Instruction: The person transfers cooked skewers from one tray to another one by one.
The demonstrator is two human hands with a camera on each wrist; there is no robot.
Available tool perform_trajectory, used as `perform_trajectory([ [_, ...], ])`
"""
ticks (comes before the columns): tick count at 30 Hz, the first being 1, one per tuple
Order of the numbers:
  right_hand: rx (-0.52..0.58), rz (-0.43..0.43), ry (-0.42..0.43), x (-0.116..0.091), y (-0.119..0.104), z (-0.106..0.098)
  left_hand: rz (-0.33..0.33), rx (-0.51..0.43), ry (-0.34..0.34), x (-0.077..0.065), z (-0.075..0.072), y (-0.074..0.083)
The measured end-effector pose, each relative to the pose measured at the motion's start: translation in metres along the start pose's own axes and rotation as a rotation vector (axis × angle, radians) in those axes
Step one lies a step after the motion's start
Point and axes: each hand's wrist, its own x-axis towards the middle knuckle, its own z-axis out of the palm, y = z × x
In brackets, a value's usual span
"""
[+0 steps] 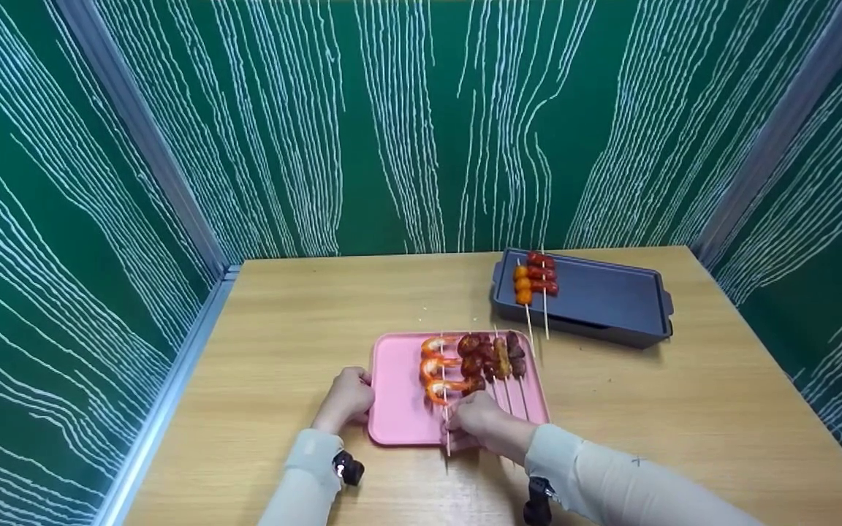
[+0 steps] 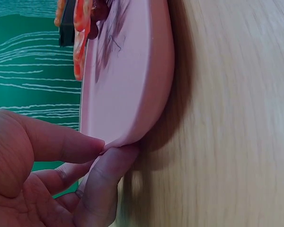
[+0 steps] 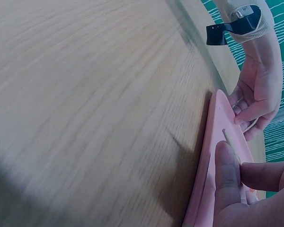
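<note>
My left hand pinches the left rim of a pink tray between thumb and fingers, as the left wrist view shows up close. My right hand pinches the bare wooden stick of a shrimp skewer at the tray's front side. Several orange shrimp are threaded on that skewer, over the middle of the tray. Just right of it lie skewers of dark red-brown pieces, a yellowish-brown skewer and a dark meat skewer, sticks toward me.
Behind the tray to the right stands a dark grey rectangular pan with side handles. A skewer of orange balls and a skewer of red sausage pieces lie across its left end. Green walls with white lines surround the wooden table.
</note>
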Motion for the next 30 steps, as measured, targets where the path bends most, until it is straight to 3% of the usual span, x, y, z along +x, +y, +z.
perform_trajectory([
  [14, -0.027, 0.013, 0.068, 0.0067, 0.0075, 0.0018, 0.028, 0.038, 0.000, 0.0039, -0.0025, -0.0005],
  [22, -0.213, -0.048, 0.160, 0.0035, 0.0015, 0.0021, 0.030, 0.036, 0.000, 0.0043, -0.0020, -0.0011],
  [30, -0.361, -0.091, 0.176, 0.0021, 0.0006, -0.0001, 0.029, 0.013, -0.009, 0.0029, -0.0011, -0.0026],
])
